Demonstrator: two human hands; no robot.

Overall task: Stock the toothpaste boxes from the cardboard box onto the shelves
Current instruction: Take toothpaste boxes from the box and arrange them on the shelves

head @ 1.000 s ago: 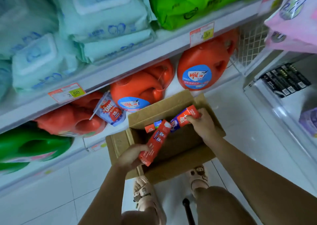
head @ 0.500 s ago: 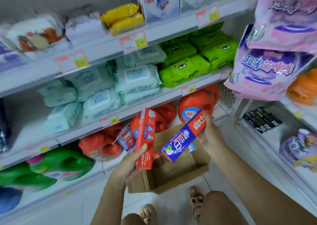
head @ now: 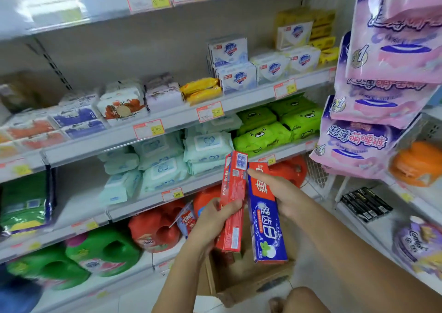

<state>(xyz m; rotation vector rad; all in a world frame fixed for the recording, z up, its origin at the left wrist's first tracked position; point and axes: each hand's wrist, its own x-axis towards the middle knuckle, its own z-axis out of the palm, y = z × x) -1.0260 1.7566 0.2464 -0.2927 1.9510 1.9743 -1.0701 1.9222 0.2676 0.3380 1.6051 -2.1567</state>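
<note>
Hands have come up out of the cardboard box (head: 241,286) on the floor since a second ago, and the view has lifted to the higher shelves. The left hand (head: 210,220) grips the red toothpaste box (head: 233,193), held upright with the thumb across its front. Touching it on the right is the blue toothpaste box (head: 265,226), and the right hand (head: 284,193) has its fingers curled round it. Both boxes now hang in front of the wet-wipe shelf's front edge (head: 205,181). I judge that picking is done and placing comes next. No toothpaste spot is visible yet.

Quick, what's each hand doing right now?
Left hand: holding the red toothpaste box.
Right hand: holding the blue-and-red toothpaste box.
</note>
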